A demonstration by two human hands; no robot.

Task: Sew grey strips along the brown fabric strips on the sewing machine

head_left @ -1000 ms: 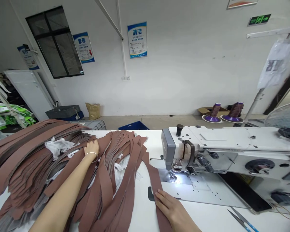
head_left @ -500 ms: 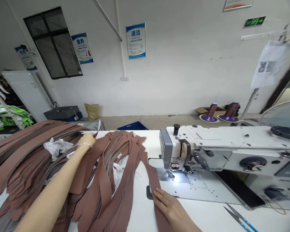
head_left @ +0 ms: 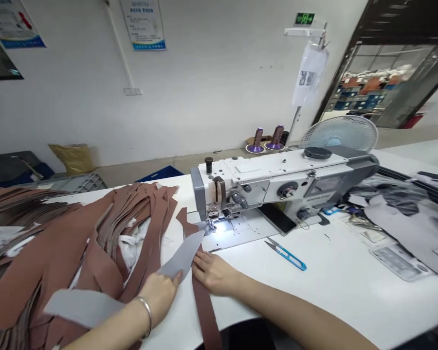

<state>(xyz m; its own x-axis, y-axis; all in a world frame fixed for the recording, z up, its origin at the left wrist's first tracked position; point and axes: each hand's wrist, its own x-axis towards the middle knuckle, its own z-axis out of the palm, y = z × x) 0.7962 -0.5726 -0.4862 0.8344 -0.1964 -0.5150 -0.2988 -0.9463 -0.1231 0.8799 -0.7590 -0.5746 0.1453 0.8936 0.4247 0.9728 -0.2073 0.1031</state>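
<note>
My left hand (head_left: 161, 294), with a silver bangle at the wrist, grips a strip with its grey backing (head_left: 184, 253) facing up. The pointed end of this strip lies over a brown strip (head_left: 204, 311) near the sewing machine's needle area. My right hand (head_left: 215, 273) has its fingers together, pressed on the brown strip's right edge; its thumb is hidden. The brown strip runs from beside the machine's needle plate down past the table's front edge. The sewing machine (head_left: 248, 182) stands just beyond my hands, its lamp lighting the plate.
Layered brown strips (head_left: 58, 243) with white scraps cover the table's left side. Blue-handled thread snips (head_left: 286, 255) lie right of my right hand. A black phone (head_left: 277, 218) rests by the machine. Grey pieces (head_left: 405, 228) lie farther right. Thread cones (head_left: 256, 141) stand behind.
My left hand has come from the pile toward the machine with a strip, grey side now up. My right hand stays on the brown strip. The view has swung right.
</note>
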